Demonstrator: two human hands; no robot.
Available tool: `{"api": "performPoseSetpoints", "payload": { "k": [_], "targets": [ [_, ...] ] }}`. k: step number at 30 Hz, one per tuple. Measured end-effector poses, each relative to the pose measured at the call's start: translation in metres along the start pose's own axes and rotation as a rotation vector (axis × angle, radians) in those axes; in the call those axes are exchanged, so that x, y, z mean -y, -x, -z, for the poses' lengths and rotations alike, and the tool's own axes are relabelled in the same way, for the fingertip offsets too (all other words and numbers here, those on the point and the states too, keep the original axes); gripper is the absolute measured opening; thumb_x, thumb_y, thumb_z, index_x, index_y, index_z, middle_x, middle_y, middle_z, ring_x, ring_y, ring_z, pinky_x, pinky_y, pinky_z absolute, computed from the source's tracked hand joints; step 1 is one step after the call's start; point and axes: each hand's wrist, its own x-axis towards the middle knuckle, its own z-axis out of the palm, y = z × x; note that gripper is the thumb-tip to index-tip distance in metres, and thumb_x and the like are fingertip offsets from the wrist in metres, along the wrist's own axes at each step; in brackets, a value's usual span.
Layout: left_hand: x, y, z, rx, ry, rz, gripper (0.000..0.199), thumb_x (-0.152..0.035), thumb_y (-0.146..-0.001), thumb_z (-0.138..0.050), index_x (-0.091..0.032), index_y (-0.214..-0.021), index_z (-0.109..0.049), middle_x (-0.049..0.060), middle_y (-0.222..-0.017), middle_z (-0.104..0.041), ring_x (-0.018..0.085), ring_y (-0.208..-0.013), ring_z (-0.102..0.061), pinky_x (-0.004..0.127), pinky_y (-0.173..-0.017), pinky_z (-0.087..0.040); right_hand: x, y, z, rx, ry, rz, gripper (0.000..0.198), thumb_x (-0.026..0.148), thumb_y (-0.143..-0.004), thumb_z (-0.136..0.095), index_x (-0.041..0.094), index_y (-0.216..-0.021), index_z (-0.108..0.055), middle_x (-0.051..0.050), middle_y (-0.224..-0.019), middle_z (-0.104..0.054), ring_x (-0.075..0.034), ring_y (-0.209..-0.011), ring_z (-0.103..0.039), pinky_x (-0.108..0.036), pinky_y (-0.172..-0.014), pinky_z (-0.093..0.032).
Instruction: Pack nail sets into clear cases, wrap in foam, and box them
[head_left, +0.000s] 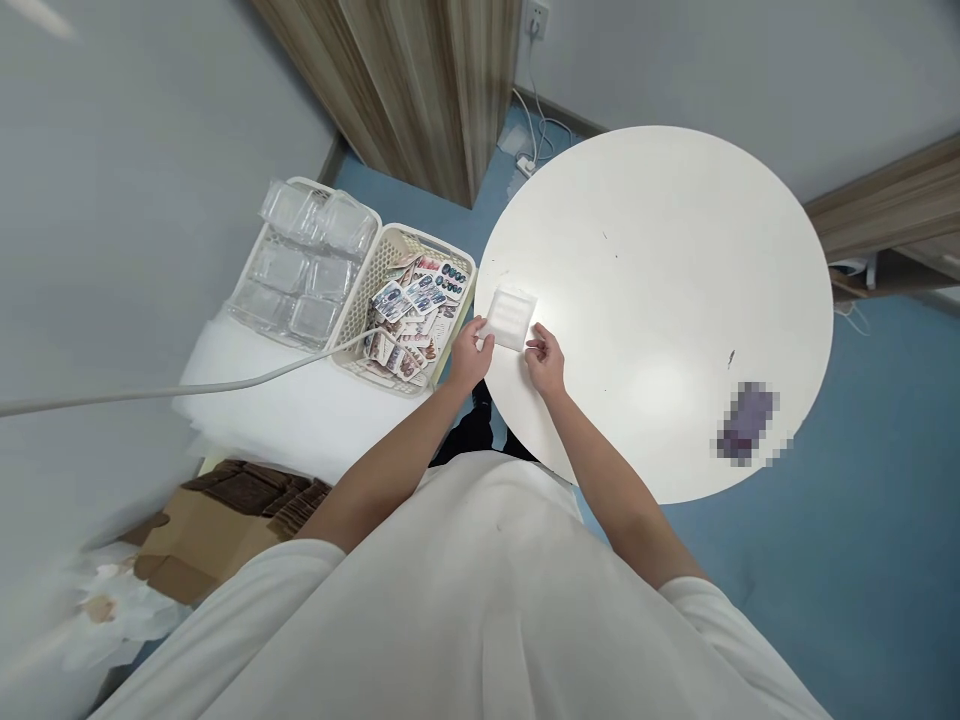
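A small clear plastic tray (512,317) with a ridged middle is at the left edge of the round white table (675,230). My left hand (470,356) pinches its left side between thumb and fingers. At the tray's lower right corner is my right hand (547,362), with fingers bent and apart; whether the fingertips touch the plastic is hard to see. To the left of my left hand, a cream basket (345,345) holds many printed cards (412,318) showing colourful nail designs.
Beside that basket, another basket (262,235) holds stacked clear plastic cases (281,268). A pale cable (247,383) crosses in front of them. An open cardboard box (202,545) stands lower left. A blurred-out purple object (748,420) lies at the table's right.
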Motion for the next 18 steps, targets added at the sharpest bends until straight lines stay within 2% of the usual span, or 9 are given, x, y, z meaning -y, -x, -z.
{"api": "performPoseSetpoints", "payload": {
  "k": [5, 8, 13, 16, 18],
  "targets": [
    [-0.007, 0.027, 0.005, -0.038, -0.053, 0.019, 0.038, -0.022, -0.078, -0.052, -0.017, -0.116, -0.052, 0.012, -0.129, -0.049, 0.022, -0.118, -0.047, 0.036, -0.094, -0.044, -0.001, 0.015, 0.024, 0.059, -0.071, -0.086, 0.057, 0.025, -0.071, -0.051, 0.021, -0.127, -0.039, -0.010, -0.126, -0.049, -0.016, -0.094, -0.056, -0.035, -0.088, -0.044],
    [-0.013, 0.044, 0.011, -0.058, -0.084, 0.042, 0.036, -0.023, -0.078, -0.053, -0.018, -0.113, -0.054, 0.011, -0.130, -0.047, 0.022, -0.116, -0.048, 0.037, -0.093, -0.045, -0.004, 0.025, 0.044, 0.061, -0.130, -0.111, 0.053, 0.026, -0.069, -0.053, 0.020, -0.122, -0.045, -0.009, -0.115, -0.056, -0.016, -0.093, -0.056, -0.036, -0.086, -0.044],
    [-0.027, 0.068, 0.026, -0.125, -0.107, 0.038, 0.032, -0.027, -0.079, -0.052, -0.018, -0.109, -0.057, 0.010, -0.129, -0.048, 0.022, -0.116, -0.048, 0.037, -0.094, -0.044, -0.003, 0.030, 0.072, 0.066, -0.220, -0.143, 0.032, 0.027, -0.069, -0.051, 0.018, -0.099, -0.056, -0.004, -0.091, -0.062, -0.011, -0.068, -0.055, -0.032, -0.073, -0.047],
    [-0.031, 0.089, 0.032, -0.150, -0.127, 0.026, 0.031, -0.029, -0.078, -0.052, -0.019, -0.107, -0.058, 0.010, -0.127, -0.050, 0.022, -0.113, -0.050, 0.037, -0.091, -0.046, 0.000, 0.032, 0.075, 0.034, -0.234, -0.133, 0.028, 0.026, -0.069, -0.049, 0.017, -0.094, -0.057, -0.003, -0.086, -0.062, -0.009, -0.062, -0.052, -0.030, -0.069, -0.047],
    [-0.031, 0.105, 0.037, -0.165, -0.132, 0.024, 0.031, -0.030, -0.077, -0.052, -0.019, -0.106, -0.058, 0.009, -0.124, -0.052, 0.021, -0.110, -0.053, 0.036, -0.090, -0.047, 0.004, 0.037, 0.071, 0.062, -0.232, -0.107, 0.027, 0.026, -0.069, -0.049, 0.017, -0.093, -0.058, -0.003, -0.085, -0.063, -0.009, -0.061, -0.052, -0.029, -0.069, -0.046]
  ]
}}
